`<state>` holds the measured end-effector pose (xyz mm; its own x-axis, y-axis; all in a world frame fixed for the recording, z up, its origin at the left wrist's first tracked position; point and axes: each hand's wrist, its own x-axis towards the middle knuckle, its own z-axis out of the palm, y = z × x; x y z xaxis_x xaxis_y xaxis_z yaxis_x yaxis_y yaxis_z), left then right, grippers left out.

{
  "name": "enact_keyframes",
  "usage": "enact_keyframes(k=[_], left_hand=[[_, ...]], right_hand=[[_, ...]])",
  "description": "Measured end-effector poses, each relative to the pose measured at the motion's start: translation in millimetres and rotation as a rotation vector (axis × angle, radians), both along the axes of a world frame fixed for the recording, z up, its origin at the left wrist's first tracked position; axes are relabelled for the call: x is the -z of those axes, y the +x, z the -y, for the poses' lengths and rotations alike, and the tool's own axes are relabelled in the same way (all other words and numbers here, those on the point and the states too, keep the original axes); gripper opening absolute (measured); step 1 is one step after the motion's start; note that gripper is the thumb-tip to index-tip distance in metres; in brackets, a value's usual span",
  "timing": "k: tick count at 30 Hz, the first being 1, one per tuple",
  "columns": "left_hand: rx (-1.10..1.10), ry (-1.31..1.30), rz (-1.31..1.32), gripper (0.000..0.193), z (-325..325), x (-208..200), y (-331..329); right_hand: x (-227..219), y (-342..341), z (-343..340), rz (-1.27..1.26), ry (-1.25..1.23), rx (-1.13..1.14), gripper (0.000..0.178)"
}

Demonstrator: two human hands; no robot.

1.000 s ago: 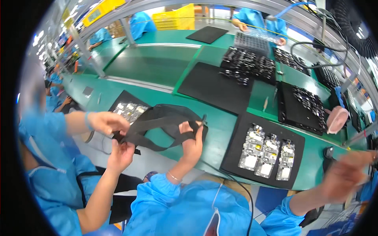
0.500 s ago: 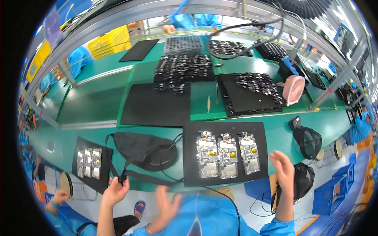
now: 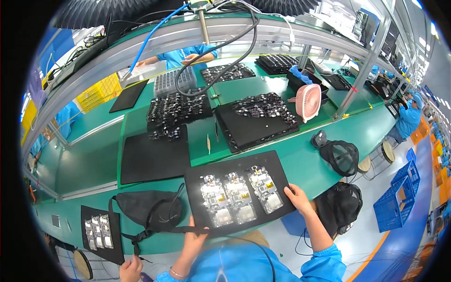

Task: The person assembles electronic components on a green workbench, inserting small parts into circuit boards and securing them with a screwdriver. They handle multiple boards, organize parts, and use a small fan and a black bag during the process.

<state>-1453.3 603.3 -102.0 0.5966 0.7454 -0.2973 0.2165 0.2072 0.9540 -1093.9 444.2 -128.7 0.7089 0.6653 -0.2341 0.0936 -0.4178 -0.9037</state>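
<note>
A black mat (image 3: 249,162) carries three circuit boards (image 3: 268,190), side by side, on the near part of the bench. My right hand (image 3: 300,201) grips its right edge. At its lower left corner my left hand (image 3: 191,243) is closed on the edge, beside a black strap; some of its fingers are hidden. Left of the mat lies a black waist bag (image 3: 141,207) with straps and a buckle. Another person's hand (image 3: 131,270) is near the bag's straps. Further left, a smaller black mat (image 3: 115,225) bears three more boards (image 3: 98,231).
Beyond are a bare black mat (image 3: 152,157), mats covered with small dark parts (image 3: 265,107), a pink fan (image 3: 308,102) and a metal frame rail (image 3: 155,49). To the right lie a black mesh cap (image 3: 340,157), a black bag (image 3: 340,207) and blue crates (image 3: 394,207).
My hands have come onto the mat, which has turned anticlockwise. The whole view has swung right. The other person's hand has left the bag's buckle.
</note>
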Motion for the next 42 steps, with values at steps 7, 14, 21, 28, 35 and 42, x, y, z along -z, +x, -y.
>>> enact_keyframes(k=[7, 14, 21, 28, 35, 42], left_hand=[[0.119, 0.186, -0.100, 0.091, 20.6, 27.2, 25.4], [0.242, 0.343, -0.106, 0.094, 48.8, 46.1, 102.4], [0.257, 0.401, -0.049, 0.088, 56.8, 61.6, 119.3], [0.390, 0.295, 0.089, 0.080, 55.7, 34.4, 106.5], [-0.012, 0.607, 0.222, 0.040, 24.3, -63.5, -53.9], [-1.466, 0.825, -0.603, 0.040, -45.2, 56.0, -332.5]], right_hand=[[-11.2, 39.8, 9.2, -0.072, -0.073, 0.077, 0.056], [-3.7, 112.5, 35.8, -0.028, 0.024, 0.232, 0.046], [42.7, 180.2, 52.4, 0.010, 0.028, 0.051, 0.048], [9.1, 164.4, 55.3, 0.106, -0.166, 0.127, 0.054], [-41.0, 93.1, 2.0, 0.345, 0.014, 0.208, 0.054], [-106.6, -53.4, -60.8, 0.231, 0.020, -0.441, 0.071]])
